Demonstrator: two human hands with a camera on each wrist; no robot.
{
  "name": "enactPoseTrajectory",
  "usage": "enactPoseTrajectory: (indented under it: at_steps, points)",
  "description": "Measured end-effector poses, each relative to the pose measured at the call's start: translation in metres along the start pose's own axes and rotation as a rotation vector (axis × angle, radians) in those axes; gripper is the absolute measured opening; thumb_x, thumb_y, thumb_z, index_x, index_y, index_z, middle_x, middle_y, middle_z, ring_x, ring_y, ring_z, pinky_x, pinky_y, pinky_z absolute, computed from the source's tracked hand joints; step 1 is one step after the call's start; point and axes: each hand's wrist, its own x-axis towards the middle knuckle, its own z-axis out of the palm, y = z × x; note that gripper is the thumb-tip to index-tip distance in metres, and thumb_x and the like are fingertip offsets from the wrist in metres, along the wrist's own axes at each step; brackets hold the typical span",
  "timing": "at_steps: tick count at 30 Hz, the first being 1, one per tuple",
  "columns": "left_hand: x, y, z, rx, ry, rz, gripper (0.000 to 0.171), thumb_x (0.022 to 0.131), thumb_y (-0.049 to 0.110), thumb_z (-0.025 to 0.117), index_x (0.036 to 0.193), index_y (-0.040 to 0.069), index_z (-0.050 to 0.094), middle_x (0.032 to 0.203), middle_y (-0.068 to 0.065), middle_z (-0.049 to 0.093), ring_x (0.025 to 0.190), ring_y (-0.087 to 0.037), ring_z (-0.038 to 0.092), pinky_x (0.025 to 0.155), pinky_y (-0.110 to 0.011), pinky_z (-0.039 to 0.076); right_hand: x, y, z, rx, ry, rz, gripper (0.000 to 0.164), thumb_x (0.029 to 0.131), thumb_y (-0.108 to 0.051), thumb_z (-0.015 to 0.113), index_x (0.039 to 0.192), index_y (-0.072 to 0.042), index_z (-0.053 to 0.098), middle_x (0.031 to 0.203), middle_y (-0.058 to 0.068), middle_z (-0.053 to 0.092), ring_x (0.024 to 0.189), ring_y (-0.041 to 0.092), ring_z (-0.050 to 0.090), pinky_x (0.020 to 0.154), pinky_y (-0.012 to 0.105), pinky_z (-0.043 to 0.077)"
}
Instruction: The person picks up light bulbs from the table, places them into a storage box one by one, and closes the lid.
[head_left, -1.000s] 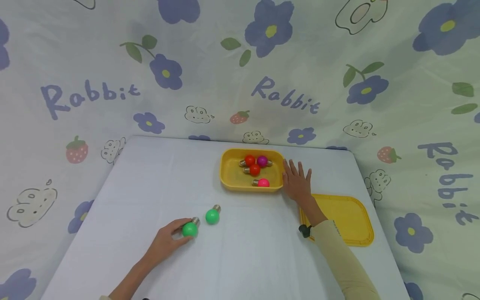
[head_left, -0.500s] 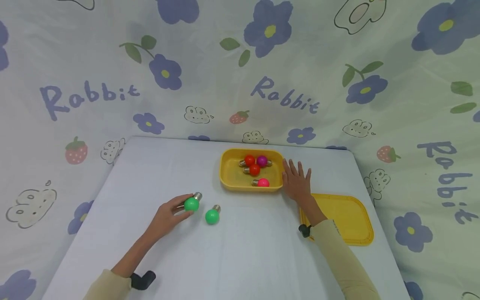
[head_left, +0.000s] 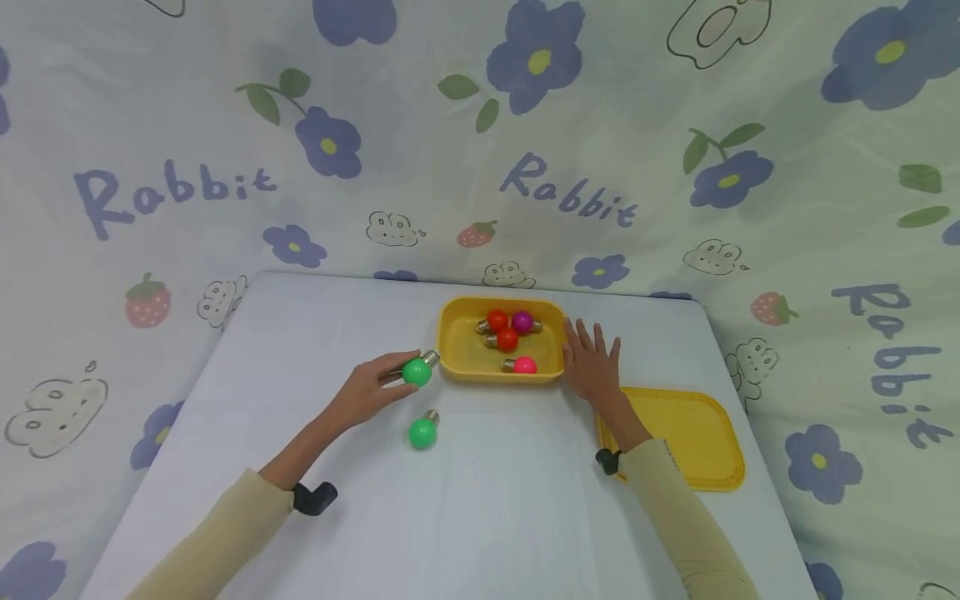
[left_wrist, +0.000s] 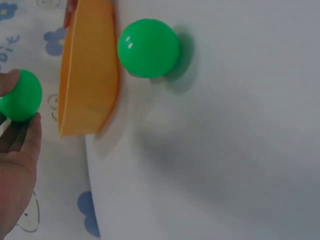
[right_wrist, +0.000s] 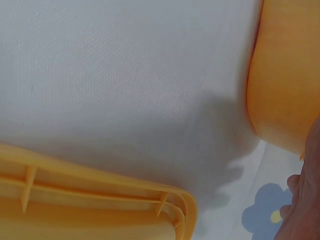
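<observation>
My left hand (head_left: 369,390) pinches a green light bulb (head_left: 417,372) between thumb and fingers, its metal screw base pointing up and right, close to the left end of a yellow plastic box (head_left: 459,372). In the left wrist view the held green bulb (left_wrist: 22,96) shows at the left edge, above the table. A second green bulb (head_left: 423,433) lies on the table in front of the box. Inside the box are two red bulbs (head_left: 497,321), a purple bulb (head_left: 522,322) and a pink bulb (head_left: 525,366). My right hand (head_left: 594,367), fingers spread, rests against the box's right end.
A yellow lid (head_left: 690,433) lies on the white table (head_left: 510,517) at the right, partly under my right forearm. Its ribbed edge (right_wrist: 100,180) shows in the right wrist view. A printed curtain (head_left: 420,150) hangs behind the table.
My left hand has lifted the green bulb off the table and carried it forward and right, to the box's left end. My right hand stays against the box.
</observation>
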Motion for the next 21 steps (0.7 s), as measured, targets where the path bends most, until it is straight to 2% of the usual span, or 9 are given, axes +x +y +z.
enactPoseTrajectory:
  at_steps: [8,15,21]
  points:
    - [0.039,0.010,0.012,0.033,-0.068,0.018,0.054,0.092,0.003,0.070,0.142,-0.003,0.051,0.141,-0.022,0.053,0.127,-0.038,0.054,0.102,-0.044,0.047,-0.001,-0.003,-0.002,0.004,0.005,0.008,0.058,0.109,-0.037,0.026,0.162,-0.021,0.010,0.165,0.009,0.016,0.150,0.038,0.002,0.114,0.068,-0.004]
    - [0.070,0.014,0.023,0.043,-0.126,-0.052,0.053,0.095,0.006,0.067,0.145,0.000,0.050,0.140,-0.021,0.054,0.124,-0.035,0.056,0.102,-0.043,0.048,0.000,-0.003,-0.001,-0.018,0.011,0.009,0.058,0.109,-0.037,0.029,0.162,-0.021,0.011,0.165,0.009,0.016,0.150,0.038,0.003,0.114,0.069,0.001]
    - [0.089,0.017,0.031,0.044,-0.171,-0.075,0.052,0.095,0.007,0.067,0.145,0.004,0.051,0.138,-0.016,0.056,0.122,-0.031,0.056,0.100,-0.040,0.049,-0.001,-0.001,-0.002,-0.025,0.007,0.002,0.058,0.109,-0.037,0.026,0.162,-0.020,0.010,0.165,0.009,0.016,0.150,0.039,0.004,0.114,0.069,0.002]
